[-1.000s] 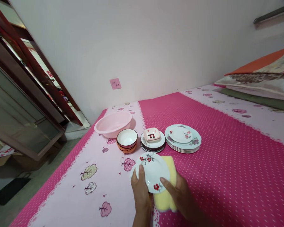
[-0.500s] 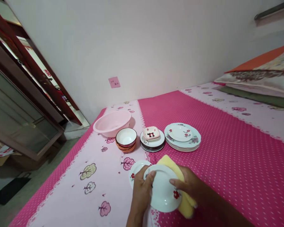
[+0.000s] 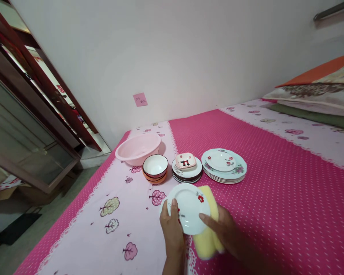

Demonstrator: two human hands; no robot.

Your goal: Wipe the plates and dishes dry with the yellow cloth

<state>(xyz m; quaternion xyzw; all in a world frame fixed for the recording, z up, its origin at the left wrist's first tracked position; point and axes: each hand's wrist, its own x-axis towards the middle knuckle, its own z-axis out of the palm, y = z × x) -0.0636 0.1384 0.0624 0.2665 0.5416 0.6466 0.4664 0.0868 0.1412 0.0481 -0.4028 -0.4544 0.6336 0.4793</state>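
Observation:
Between both hands, a white plate (image 3: 191,212) with red flowers is held tilted, its face towards me. My left hand (image 3: 172,223) is closed on its left edge, thumb lying on top. On the right side, my right hand (image 3: 222,225) grips the plate's edge together with a yellow cloth (image 3: 206,244), which hangs behind and below the plate. Another white plate (image 3: 162,206) lies on the bedspread, mostly hidden behind the held plate and my left hand. The right fingers under the cloth are hidden.
Beyond my hands stand stacked bowls (image 3: 155,168), dark-rimmed plates (image 3: 195,172) topped by a small pink dish (image 3: 185,160), and a stack of floral plates (image 3: 239,164). A pink basin (image 3: 123,152) sits behind the bowls. Folded bedding (image 3: 318,95) lies far right on the bedspread (image 3: 275,183).
The held plate has turned, bringing its red flower from lower right to upper right, and has risen slightly. The cloth's lower part has shifted left. My view has moved a little.

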